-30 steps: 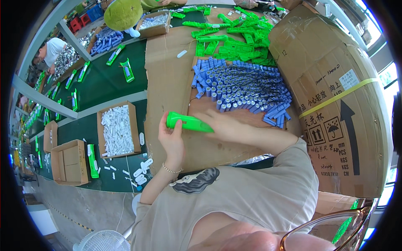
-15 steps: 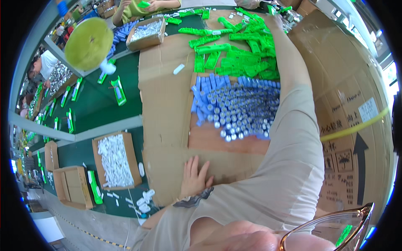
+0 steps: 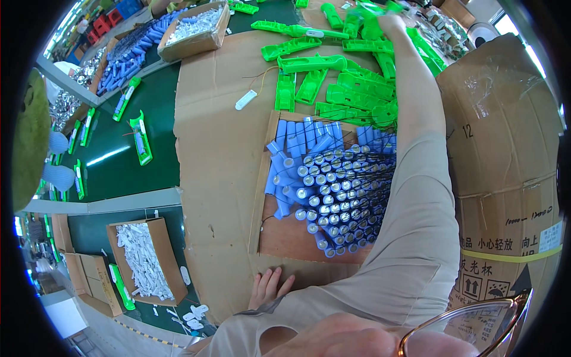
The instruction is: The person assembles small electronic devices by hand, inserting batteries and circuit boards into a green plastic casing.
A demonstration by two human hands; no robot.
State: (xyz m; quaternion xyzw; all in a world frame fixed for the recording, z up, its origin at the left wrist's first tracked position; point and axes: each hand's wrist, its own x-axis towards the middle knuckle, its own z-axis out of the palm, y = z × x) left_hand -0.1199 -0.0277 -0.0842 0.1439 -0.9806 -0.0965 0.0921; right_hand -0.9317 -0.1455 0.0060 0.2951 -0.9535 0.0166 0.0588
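Observation:
My left hand (image 3: 272, 285) lies palm down with fingers stretched on the cardboard sheet (image 3: 214, 178), holding nothing. At the far edge, my right hand (image 3: 389, 25) reaches among green plastic casings (image 3: 363, 89). Its fingers are smeared by motion against blurred green pieces, so a grip on one cannot be made out. Between my hands stands a shallow wooden tray (image 3: 257, 229) full of blue cylindrical cells (image 3: 294, 143), many upright with silvery ends showing and thin dark wires over them. My right arm covers the tray's right side.
Tall cardboard boxes (image 3: 505, 149) rise at my right. On the left, a green belt (image 3: 160, 154) carries casings fitted with cells. A carton of small white parts (image 3: 146, 256) stands near left, another box of white parts (image 3: 196, 27) far left. A white piece with a wire (image 3: 245, 100) lies on the cardboard.
The view has shifted, so the tray and casings appear nearer. My right hand stays among the far casings, which blur around it. My left hand still rests on the cardboard.

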